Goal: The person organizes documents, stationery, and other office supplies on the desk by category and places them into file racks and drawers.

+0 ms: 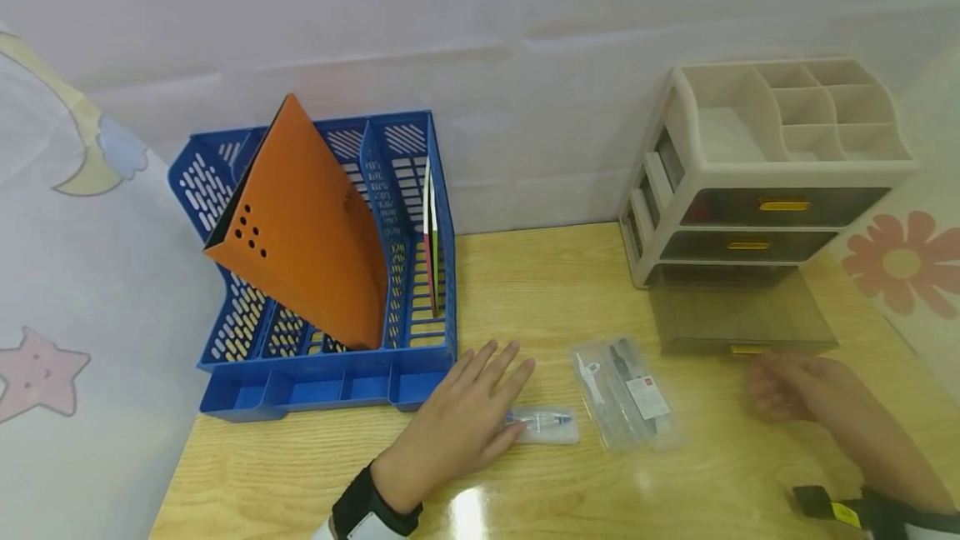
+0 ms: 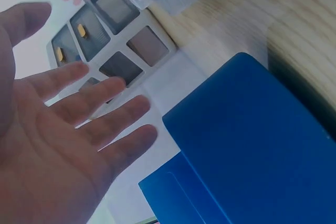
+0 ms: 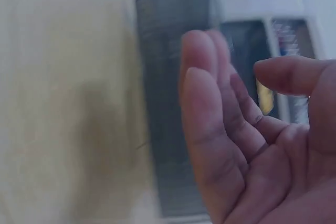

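My left hand [image 1: 468,411] is spread out with straight fingers beside the front of the blue desk file rack [image 1: 322,382]. Near its thumb lies a pen in a clear sleeve [image 1: 551,425]. In the left wrist view the palm and fingers hold nothing. The right hand [image 1: 795,390], slightly blurred, is just in front of the yellow handle [image 1: 748,349] of the pulled-out bottom drawer [image 1: 742,311]. Seen from the right wrist, its fingers [image 3: 202,98] bend loosely, with the thumb apart. Between the hands lie clear plastic packs [image 1: 626,394] with slim items and a white label.
The white drawer unit [image 1: 795,177] has compartments on top and two closed drawers above the pulled-out one. An orange folder [image 1: 315,223] leans in the blue rack, with thin booklets [image 1: 431,240] in its right slot. White cloth [image 1: 540,90] hangs behind the wooden table [image 1: 525,290].
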The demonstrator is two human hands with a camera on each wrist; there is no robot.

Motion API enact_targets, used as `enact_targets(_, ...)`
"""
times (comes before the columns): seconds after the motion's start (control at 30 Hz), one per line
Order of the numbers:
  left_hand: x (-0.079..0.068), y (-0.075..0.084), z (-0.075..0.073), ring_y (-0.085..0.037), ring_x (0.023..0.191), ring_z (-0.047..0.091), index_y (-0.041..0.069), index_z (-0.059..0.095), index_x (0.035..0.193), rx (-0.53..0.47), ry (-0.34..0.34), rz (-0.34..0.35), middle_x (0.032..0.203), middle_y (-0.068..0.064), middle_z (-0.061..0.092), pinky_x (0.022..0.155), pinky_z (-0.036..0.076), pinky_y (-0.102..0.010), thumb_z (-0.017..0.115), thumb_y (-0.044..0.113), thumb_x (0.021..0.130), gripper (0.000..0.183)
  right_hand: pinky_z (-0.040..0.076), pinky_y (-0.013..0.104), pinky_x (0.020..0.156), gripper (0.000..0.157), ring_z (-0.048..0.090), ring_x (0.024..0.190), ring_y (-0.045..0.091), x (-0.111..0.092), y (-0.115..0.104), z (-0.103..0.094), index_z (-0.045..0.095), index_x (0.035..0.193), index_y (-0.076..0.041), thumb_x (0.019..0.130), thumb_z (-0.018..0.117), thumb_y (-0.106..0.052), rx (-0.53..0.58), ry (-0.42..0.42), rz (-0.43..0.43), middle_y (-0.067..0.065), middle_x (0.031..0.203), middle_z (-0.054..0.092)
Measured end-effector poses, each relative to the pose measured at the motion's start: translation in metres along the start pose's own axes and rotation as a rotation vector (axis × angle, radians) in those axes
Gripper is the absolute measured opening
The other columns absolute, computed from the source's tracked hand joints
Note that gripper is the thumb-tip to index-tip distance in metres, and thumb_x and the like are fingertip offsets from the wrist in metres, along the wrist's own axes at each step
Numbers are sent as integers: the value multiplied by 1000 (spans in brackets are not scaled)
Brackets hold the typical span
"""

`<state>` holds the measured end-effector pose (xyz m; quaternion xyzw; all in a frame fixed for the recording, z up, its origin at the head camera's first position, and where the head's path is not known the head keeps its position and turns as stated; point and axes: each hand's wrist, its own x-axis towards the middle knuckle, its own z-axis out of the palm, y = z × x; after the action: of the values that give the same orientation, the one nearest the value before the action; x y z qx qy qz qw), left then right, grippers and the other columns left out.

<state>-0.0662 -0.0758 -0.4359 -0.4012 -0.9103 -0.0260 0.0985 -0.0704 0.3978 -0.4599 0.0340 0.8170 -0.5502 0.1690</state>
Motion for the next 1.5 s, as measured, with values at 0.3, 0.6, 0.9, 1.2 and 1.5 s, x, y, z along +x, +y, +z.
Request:
enact_targets(0.3, -3, 2, 3, -35, 139, 54, 16, 50, 152, -54, -48, -19, 154, -14, 52, 113, 48, -52, 69, 51, 94, 70, 56, 18, 70, 33, 72, 83, 2, -14, -65, 25, 64, 127, 0, 110, 49, -25, -382, 143, -169, -14, 95, 75)
enact_targets(0.6, -4, 7, 10, -27, 117, 64, 13, 62, 133, -103, -113, -22, 133, -10, 64, 102, 55, -42, 79, 42, 87, 57, 56, 20, 72, 14, 67, 87, -3, -1, -106, 65, 72, 114, -14, 103, 64, -17, -464, 152, -394, -2, 99, 77)
enact_targets(0.9, -5, 12, 14, -17, 100, 62, 14, 64, 125, -71, -117, -10, 116, -1, 66, 83, 56, -33, 82, 35, 84, 49, 59, 27, 74, 14, 68, 88, 4, 17, -140, 107, 74, 111, -16, 99, 70, -21, -602, 113, -553, -8, 100, 76)
enact_targets(1.2, -5, 14, 16, -16, 92, 60, 12, 66, 120, -41, -126, -25, 107, 0, 67, 73, 54, -28, 80, 23, 85, 39, 62, 38, 85, 21, 70, 102, 16, 29, -144, 138, 69, 117, -10, 98, 71, -18, -676, -35, -703, -1, 113, 72)
enact_targets(1.5, -4, 16, 18, -13, 83, 56, 10, 70, 106, 72, -78, -4, 98, 0, 66, 67, 50, -22, 76, 4, 86, 22, 61, 35, 83, 21, 70, 101, 19, 35, -134, 165, 69, 113, -9, 97, 72, -23, -746, -112, -810, 2, 114, 71)
